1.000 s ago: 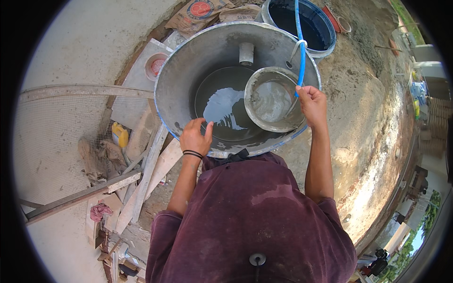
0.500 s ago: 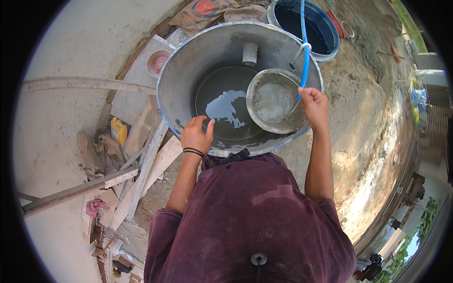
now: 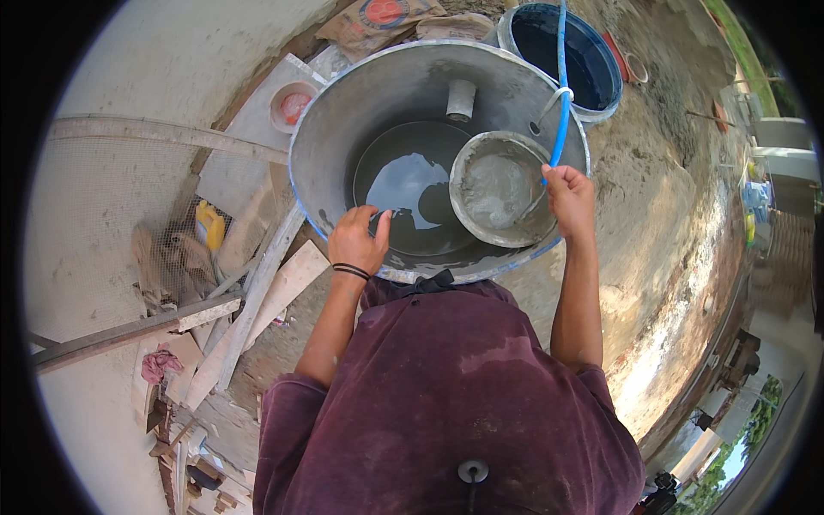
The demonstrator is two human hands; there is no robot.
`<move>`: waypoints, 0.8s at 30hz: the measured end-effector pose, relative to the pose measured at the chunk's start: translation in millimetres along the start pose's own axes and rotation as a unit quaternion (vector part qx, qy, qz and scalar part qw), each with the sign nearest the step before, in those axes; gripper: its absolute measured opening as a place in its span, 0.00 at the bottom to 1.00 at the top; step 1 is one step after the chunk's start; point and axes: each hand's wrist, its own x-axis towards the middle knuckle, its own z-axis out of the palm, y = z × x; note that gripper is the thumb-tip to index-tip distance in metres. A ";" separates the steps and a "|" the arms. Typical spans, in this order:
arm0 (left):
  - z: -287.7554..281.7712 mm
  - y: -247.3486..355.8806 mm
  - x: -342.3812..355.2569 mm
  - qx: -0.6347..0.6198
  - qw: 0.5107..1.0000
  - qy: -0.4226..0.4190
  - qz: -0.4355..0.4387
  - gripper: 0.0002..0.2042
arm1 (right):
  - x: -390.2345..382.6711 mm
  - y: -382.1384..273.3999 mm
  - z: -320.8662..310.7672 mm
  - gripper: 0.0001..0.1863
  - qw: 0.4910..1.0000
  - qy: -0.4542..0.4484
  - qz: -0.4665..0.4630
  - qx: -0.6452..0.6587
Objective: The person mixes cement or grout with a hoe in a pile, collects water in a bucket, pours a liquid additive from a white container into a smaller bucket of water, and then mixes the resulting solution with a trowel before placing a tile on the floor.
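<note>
A large grey drum (image 3: 343, 120) stands in front of me, with dark, reflecting water (image 3: 399, 184) at its bottom. Inside it on the right is a round, mortar-stained pail (image 3: 470, 215) holding cloudy grey liquid. My right hand (image 3: 570, 204) pinches the lower end of a blue hose (image 3: 562, 129) above the pail's right edge. A thin pale streak runs from those fingers down into the pail; whether it is water or a handle, I cannot tell. My left hand (image 3: 359, 242) hovers at the drum's near-left rim, thumb and fingers apart, holding nothing.
A blue-rimmed barrel (image 3: 611, 101) of dark liquid stands behind the drum at right. Paper sacks (image 3: 378, 24) lie at the back. A small pink-and-white bucket (image 3: 293, 107), boards (image 3: 270, 300), a mesh screen (image 3: 94, 223) and a yellow jug (image 3: 209, 225) are on the left.
The view has shifted slightly. The bright reflection on the drum's water has changed shape. Both hands keep nearly the same places, the right still gripping the hose.
</note>
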 end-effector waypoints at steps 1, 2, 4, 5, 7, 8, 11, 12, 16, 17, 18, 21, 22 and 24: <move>-0.7 0.3 0.5 -0.009 1.000 0.002 -0.001 0.12 | 0.8 0.7 1.1 0.11 1.000 0.001 0.001 -0.003; -1.0 1.5 0.1 -0.018 1.000 0.003 -0.003 0.12 | 1.3 1.4 1.6 0.11 1.000 0.001 0.004 -0.008; 0.2 2.6 -1.5 -0.029 0.999 0.012 0.000 0.11 | 1.8 2.7 2.6 0.11 1.000 0.001 0.005 -0.015; 0.4 2.1 -1.8 -0.030 0.999 0.021 0.006 0.11 | 1.5 2.9 4.2 0.11 1.000 0.001 0.004 -0.015; 1.4 1.4 -1.2 -0.031 0.999 0.035 0.011 0.11 | 2.5 3.7 6.6 0.11 1.000 -0.004 0.007 -0.017; 0.7 1.1 0.3 -0.030 0.999 0.039 0.011 0.11 | 3.6 4.1 8.0 0.11 1.000 -0.008 0.011 -0.017; -1.6 1.9 0.0 -0.031 0.998 0.062 0.014 0.11 | 4.6 12.2 17.8 0.11 0.999 -0.019 0.016 -0.031; -0.7 3.0 0.5 -0.033 0.997 0.071 0.016 0.11 | 6.3 17.0 21.0 0.11 0.999 -0.022 0.016 -0.038; -0.4 3.9 -0.1 -0.030 0.997 0.066 0.012 0.11 | 13.6 42.4 35.1 0.11 0.998 -0.035 0.027 -0.048; -1.0 3.2 -0.8 -0.028 0.998 0.064 0.009 0.11 | 13.1 46.0 40.5 0.11 0.998 -0.042 0.033 -0.045; -2.1 2.7 -1.7 -0.026 0.998 0.062 0.006 0.11 | 13.2 48.9 45.2 0.11 0.997 -0.050 0.039 -0.042; -4.5 3.4 -3.2 -0.024 0.998 0.060 -0.004 0.11 | 12.7 49.6 67.5 0.11 0.993 -0.073 0.089 -0.005; -3.4 3.8 -4.1 -0.028 0.998 0.061 -0.003 0.11 | 10.5 48.0 74.0 0.12 0.992 -0.074 0.106 0.009; -2.8 1.8 -3.8 -0.026 0.997 0.067 0.003 0.10 | 6.6 37.9 90.9 0.12 0.986 -0.081 0.137 0.045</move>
